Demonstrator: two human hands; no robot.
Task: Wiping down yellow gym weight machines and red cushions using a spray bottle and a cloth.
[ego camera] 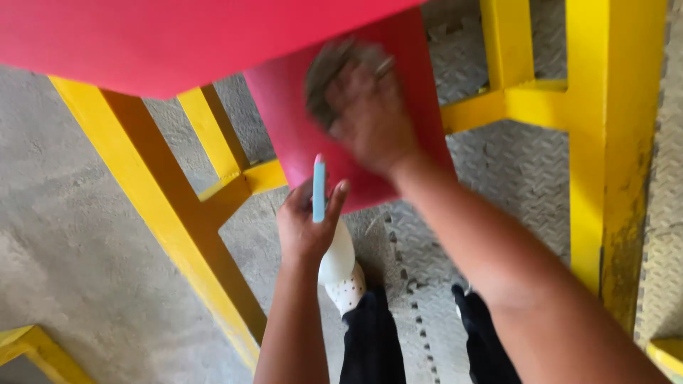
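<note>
Hands [334,163] at red panel [284,121], yellow frame [597,142] around, grey floor [85,235]

Floor [92,235]: grey, rough concrete on the left; grey patterned tread plate in the middle and on the right, with a dotted seam running between the two.

Yellow steel frame [171,206] stands on the floor: slanted legs at left, an upright post at right with worn, dirty paint low down, cross bars joining them.

White perforated clog [343,281] rests on the tread plate, just beside the seam.

Yellow corner pieces at the lower left and lower right edges.
</note>
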